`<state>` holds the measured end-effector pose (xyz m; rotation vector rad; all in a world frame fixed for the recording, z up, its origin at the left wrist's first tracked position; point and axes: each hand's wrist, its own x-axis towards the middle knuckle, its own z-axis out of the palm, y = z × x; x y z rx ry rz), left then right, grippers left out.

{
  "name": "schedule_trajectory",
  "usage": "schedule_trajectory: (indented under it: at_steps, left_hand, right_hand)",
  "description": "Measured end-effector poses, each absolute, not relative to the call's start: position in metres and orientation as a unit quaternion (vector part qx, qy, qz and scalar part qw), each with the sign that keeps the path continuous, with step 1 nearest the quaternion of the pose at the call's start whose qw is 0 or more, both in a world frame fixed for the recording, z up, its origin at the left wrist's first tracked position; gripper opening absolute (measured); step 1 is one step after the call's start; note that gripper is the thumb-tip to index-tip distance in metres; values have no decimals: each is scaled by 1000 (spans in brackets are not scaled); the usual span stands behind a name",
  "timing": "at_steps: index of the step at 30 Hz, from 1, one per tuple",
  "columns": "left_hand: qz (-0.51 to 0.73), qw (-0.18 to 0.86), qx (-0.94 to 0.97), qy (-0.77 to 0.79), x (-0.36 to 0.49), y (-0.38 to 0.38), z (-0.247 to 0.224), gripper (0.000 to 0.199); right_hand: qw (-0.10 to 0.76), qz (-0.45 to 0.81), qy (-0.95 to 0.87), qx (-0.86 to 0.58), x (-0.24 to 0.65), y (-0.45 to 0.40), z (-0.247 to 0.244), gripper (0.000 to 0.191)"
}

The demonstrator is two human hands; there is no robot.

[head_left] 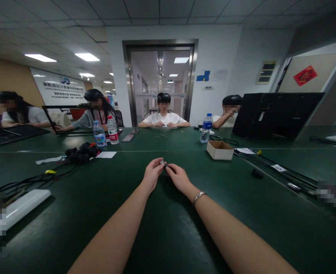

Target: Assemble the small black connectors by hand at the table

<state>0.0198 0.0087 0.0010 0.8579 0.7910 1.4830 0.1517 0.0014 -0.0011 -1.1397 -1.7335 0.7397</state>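
Note:
Both hands are held close together above the middle of the green table (168,213). My left hand (153,173) pinches a small pale, shiny object (162,163) between thumb and fingertips; what it is exactly is too small to tell. In the fingertips of my right hand (178,176) is a small dark object (165,166), which lies against or very near the pale one. A silver bracelet (199,196) circles the right wrist.
An open white box (219,150) stands beyond my right hand, near a water bottle (206,129). Black cables (279,167) run along the right. Tangled black gear (84,153), two bottles and a white device (25,205) are at left. Several people sit around the table.

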Motion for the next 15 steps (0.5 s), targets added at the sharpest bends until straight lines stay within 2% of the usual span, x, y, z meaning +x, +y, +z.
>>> schedule_trajectory:
  at_steps: [5,11,15]
  left_hand:
    - [648,571,370,343,19,10,1,23]
    - [650,574,357,347,19,9,3,34]
    - [646,575,359,350,20,10,2,27]
  right_hand:
    - [435,302,-706,-471,151,0,1,29]
    - [433,293,-714,-465,151,-1,1,27]
    - [428,291,-718,-466,151,-1,1,27]
